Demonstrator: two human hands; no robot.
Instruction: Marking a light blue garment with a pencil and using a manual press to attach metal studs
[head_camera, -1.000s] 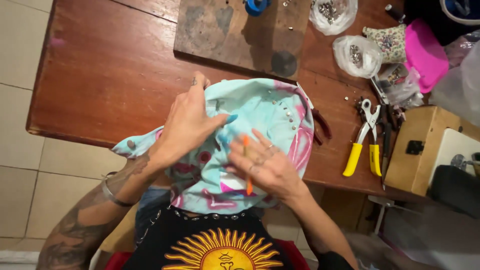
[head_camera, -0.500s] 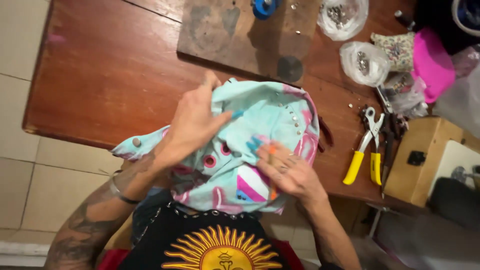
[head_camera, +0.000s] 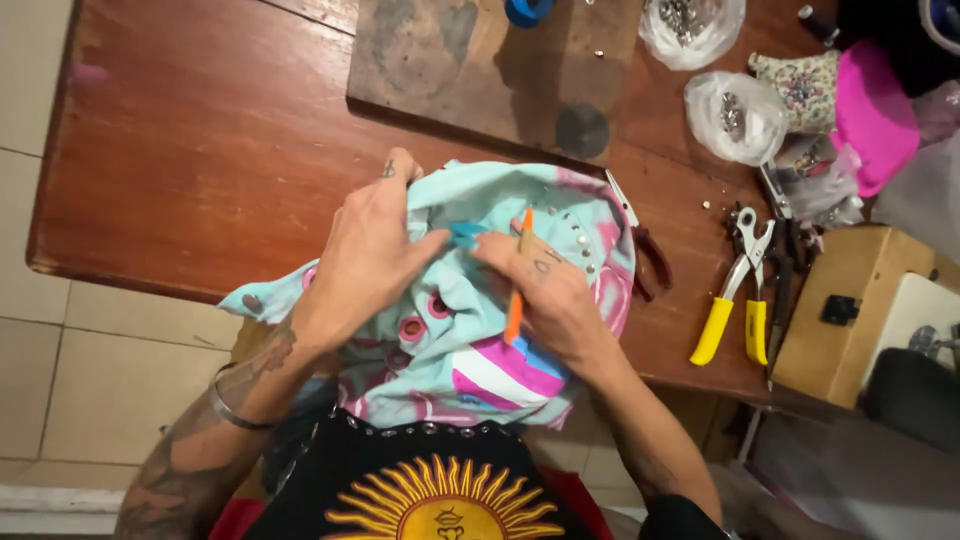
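Item: pale turquoise fabric garment with pink tie-dye patches, metal studs and pink eyelets (head_camera: 450, 320), bunched at the near edge of the dark red wooden table (head_camera: 190, 150) and hanging partly over it toward my lap.

My left hand (head_camera: 365, 260): spread flat on the fabric, fingers together and pressing it down, thumb reaching toward the middle.

My right hand (head_camera: 550, 295): closed around a thin orange stick-shaped tool (head_camera: 518, 275), its tip set to the cloth near the row of studs. A second ago this hand lay lower on the garment, nearer my body; it has since come up toward the studded edge and my left thumb, so the work point now sits between both hands.

Beside the garment, right: red-handled pliers (head_camera: 650, 265), partly under the fabric.

Further right, toward the table's right edge: yellow-handled punch pliers (head_camera: 735, 300), beside a tan wooden box (head_camera: 850, 300).

Far edge: a worn grey-brown board (head_camera: 480, 70); two clear plastic bags of small metal parts (head_camera: 740, 115); a bright pink cloth item (head_camera: 875, 115) at the far right corner.
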